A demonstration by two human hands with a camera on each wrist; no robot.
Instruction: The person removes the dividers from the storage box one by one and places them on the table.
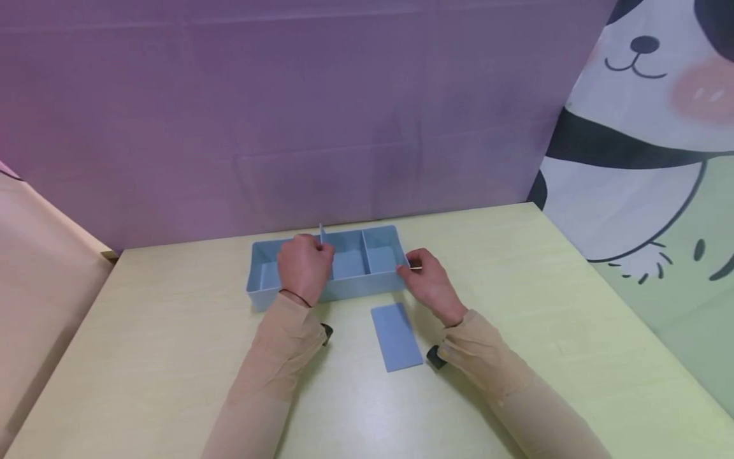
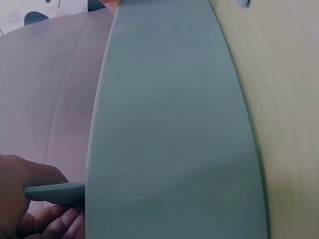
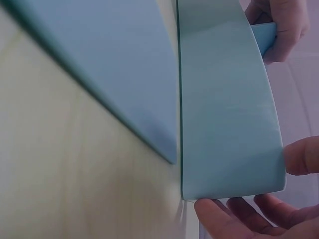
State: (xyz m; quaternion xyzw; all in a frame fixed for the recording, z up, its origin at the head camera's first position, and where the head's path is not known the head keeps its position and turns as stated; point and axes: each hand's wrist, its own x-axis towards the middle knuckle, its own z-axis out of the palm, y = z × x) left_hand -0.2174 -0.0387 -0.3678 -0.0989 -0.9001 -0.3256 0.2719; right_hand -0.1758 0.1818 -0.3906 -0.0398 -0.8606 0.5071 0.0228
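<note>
A long, lidless blue box (image 1: pixel 361 288) sits near the far edge of the table (image 1: pixel 172 331). A thin blue divider (image 1: pixel 322 233) stands upright at its middle, rising above the rim; the left hand (image 1: pixel 302 268) pinches it between thumb and curled fingers, seemingly to keep it upright. Whether its lower edge is seated cannot be told, as that hand blocks the view. The right hand (image 1: pixel 431 285) grips the box's right end, thumb at the rim, fingers slightly spread against the outside, probably to stop it sliding. Another divider (image 1: pixel 365 252) stands inside, towards the right. A loose blue panel (image 1: pixel 397 338) lies flat just in front, clear of both hands. Behind hangs purple cloth (image 1: pixel 321 115); a panda picture (image 1: pixel 642 127) fills the right.
</note>
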